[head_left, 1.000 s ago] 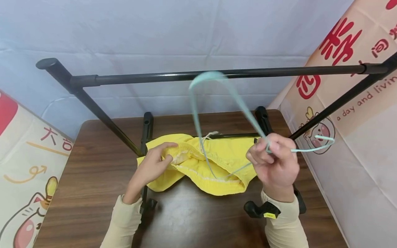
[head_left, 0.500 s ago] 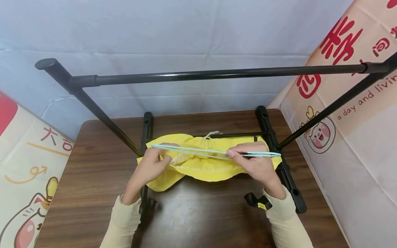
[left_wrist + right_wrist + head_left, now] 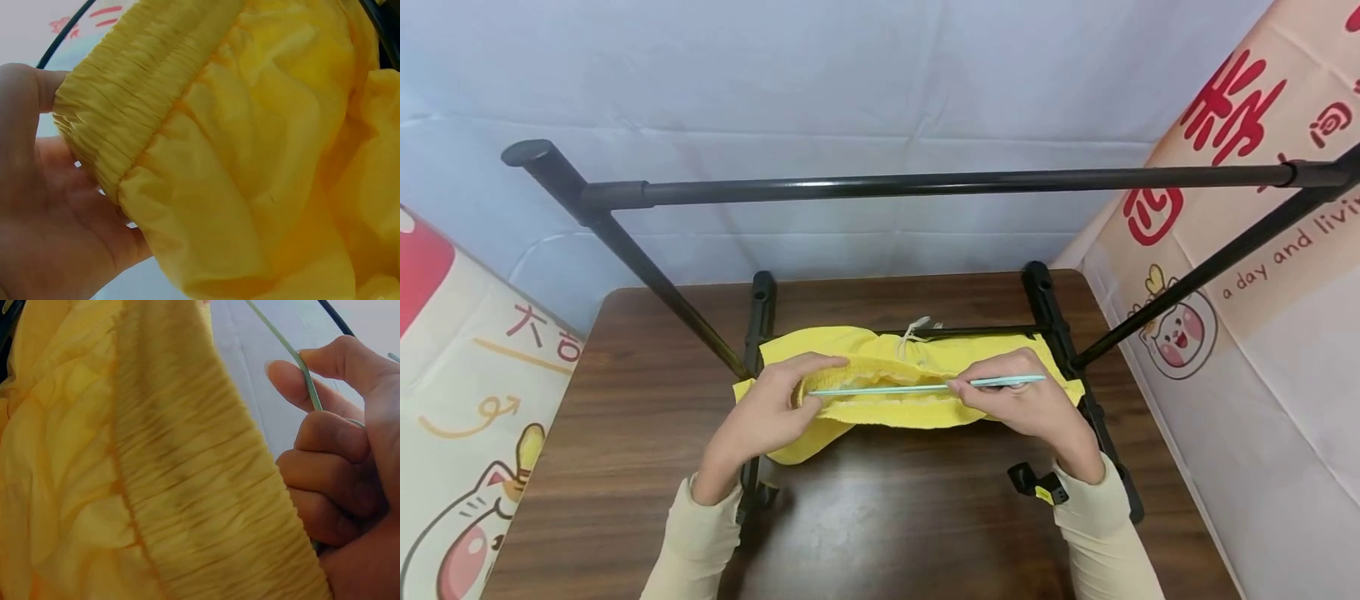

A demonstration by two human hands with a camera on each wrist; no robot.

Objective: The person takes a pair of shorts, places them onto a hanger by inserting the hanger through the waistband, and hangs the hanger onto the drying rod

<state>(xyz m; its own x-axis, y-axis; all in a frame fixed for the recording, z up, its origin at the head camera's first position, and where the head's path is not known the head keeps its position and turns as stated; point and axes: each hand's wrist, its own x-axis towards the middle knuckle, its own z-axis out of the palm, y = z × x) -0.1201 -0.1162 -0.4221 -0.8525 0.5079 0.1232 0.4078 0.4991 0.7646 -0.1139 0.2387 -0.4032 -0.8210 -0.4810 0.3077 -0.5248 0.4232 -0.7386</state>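
Note:
Yellow shorts point(image 3: 910, 415) with a gathered elastic waistband point(image 3: 140, 81) lie bunched across the table between the hands. My left hand point(image 3: 775, 410) grips the left end of the waistband, which gapes toward me. My right hand point(image 3: 1026, 393) pinches a thin mint-green clothes hanger point(image 3: 880, 390) near its hook end, with the other fingers curled. Seen edge-on, the hanger lies along the waistband opening, its far end close to my left fingers. In the right wrist view, the hanger point(image 3: 284, 347) passes between thumb and index finger, beside the waistband.
A black rack stands over the shorts, with its top bar point(image 3: 925, 183) above and beyond my hands. Its feet point(image 3: 1051, 304) flank the shorts on the wooden table point(image 3: 880, 517). A white drawstring point(image 3: 913, 329) sticks up at the back of the shorts.
The hanger has swung down from upright to nearly flat, and its far end has come down into the waistband opening. My right hand has lowered; my left hand keeps its grip.

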